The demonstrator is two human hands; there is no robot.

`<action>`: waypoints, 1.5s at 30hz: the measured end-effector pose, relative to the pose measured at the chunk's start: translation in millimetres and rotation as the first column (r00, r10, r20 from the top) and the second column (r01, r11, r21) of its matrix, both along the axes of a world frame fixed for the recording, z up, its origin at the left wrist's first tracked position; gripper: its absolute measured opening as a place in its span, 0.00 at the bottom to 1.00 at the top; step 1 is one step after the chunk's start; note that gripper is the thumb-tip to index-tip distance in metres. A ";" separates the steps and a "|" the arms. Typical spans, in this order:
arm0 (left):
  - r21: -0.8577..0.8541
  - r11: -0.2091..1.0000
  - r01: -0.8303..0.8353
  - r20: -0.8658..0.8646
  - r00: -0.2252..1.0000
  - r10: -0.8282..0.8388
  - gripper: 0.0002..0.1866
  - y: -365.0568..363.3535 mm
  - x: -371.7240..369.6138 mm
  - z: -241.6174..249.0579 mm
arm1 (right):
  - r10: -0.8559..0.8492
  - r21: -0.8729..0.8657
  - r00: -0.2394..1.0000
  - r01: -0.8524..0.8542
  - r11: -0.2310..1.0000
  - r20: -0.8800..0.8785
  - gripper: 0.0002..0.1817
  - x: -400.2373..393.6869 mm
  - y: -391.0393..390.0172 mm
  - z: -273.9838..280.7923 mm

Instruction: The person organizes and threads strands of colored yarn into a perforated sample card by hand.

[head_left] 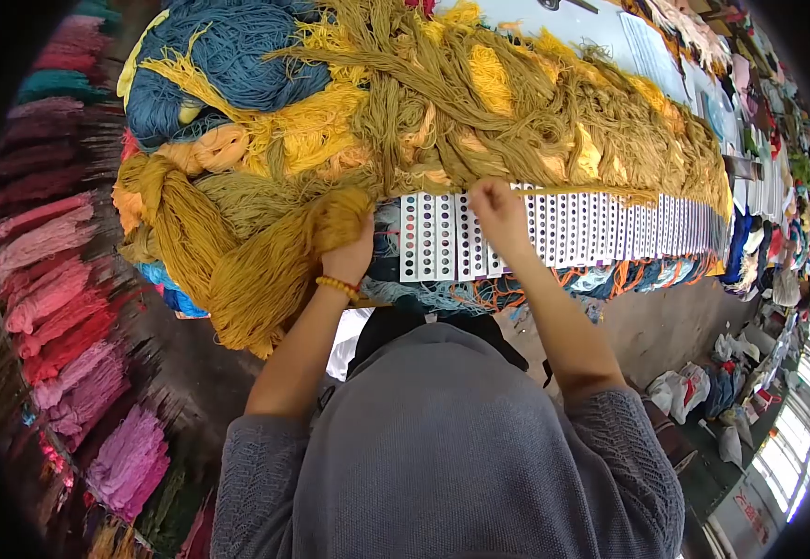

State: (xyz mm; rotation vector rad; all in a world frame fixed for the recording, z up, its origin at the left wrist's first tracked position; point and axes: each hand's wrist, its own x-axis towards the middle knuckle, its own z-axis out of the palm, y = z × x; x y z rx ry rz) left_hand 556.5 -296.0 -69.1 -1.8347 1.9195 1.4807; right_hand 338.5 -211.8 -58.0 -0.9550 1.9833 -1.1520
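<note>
My left hand [353, 246], with a beaded bracelet at the wrist, is closed around a thick mustard-brown skein of yarn [265, 265]. The skein folds over the hand, hiding most of its fingers, and hangs over the table's near left edge. My right hand [501, 220] is raised over the cards, its fingers curled together in a pinch; whatever is between them is too small to make out. Under it lies a long row of white cards with coloured dots [554, 228]. Olive yarn [461, 84] is heaped just beyond both hands.
A blue yarn pile [237, 56] sits at the back left, with yellow yarn [316, 121] beside it. Dark and orange yarn [498, 291] lines the table's near edge. Pink and purple skeins [130, 466] hang at left. Plastic bags [680, 389] lie on the floor at right.
</note>
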 end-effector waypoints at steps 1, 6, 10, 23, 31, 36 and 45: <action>-0.193 0.981 0.009 -0.101 0.994 -0.029 0.25 4.5 3.3 3.9 | 0.033 0.013 0.999 -0.033 0.999 0.014 0.07 8.0 3.2 0.0; 0.104 0.962 -0.254 -0.319 0.907 0.274 0.19 8.1 -5.2 -3.9 | 0.164 0.112 0.984 -0.172 0.979 0.077 0.07 29.7 -2.9 6.2; 0.443 0.883 -0.153 -0.227 0.934 0.275 0.20 -4.2 -27.6 -5.8 | 0.332 0.049 0.938 -0.328 0.943 -0.104 0.08 34.3 -16.7 10.4; 0.647 0.729 -0.222 -0.387 0.729 0.565 0.10 -2.7 -42.1 -13.8 | 0.504 0.197 0.758 -0.466 0.863 -0.413 0.08 40.3 -29.3 -6.0; 0.740 0.654 -0.157 -0.399 0.681 0.615 0.08 -10.3 -34.0 -35.2 | 0.682 0.452 0.526 -0.511 0.731 -0.508 0.07 45.9 -38.1 8.8; 0.707 0.701 -0.095 -0.471 0.676 0.567 0.09 -7.5 -38.7 -29.5 | 0.669 0.465 0.494 -0.483 0.742 -0.554 0.06 50.6 -37.3 8.0; 0.701 0.700 -0.139 -0.434 0.695 0.573 0.11 -6.6 -40.1 -33.6 | 0.570 0.394 0.691 -0.421 0.817 -0.444 0.08 48.4 -42.7 -6.0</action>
